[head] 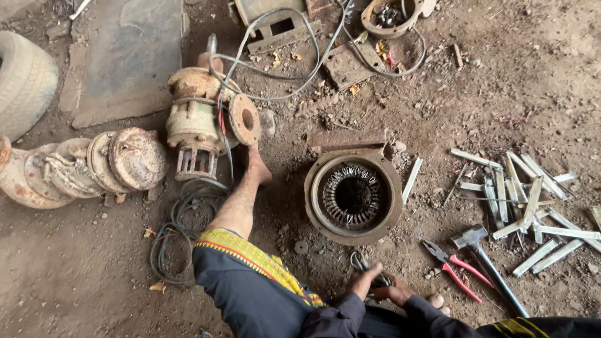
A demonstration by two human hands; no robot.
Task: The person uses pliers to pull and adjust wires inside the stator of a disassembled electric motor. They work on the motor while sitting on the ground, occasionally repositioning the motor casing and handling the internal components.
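My left hand (366,280) and my right hand (395,293) meet low in the view, just in front of a round rusty motor stator (354,196) that lies on the dirt with its slotted core facing up. My left hand grips a small metal scissors-like tool (359,259) whose loops stick out above the fingers. My right hand presses close under the left, and its fingers are partly hidden. My bare left leg (241,203) stretches out to the left of the stator.
Red-handled pliers (452,268) and a hammer (485,256) lie to the right, beside a pile of flat metal strips (529,203). A rusty pump body (197,122), round end covers (128,159), coiled cable (184,228) and a tyre (22,81) sit to the left.
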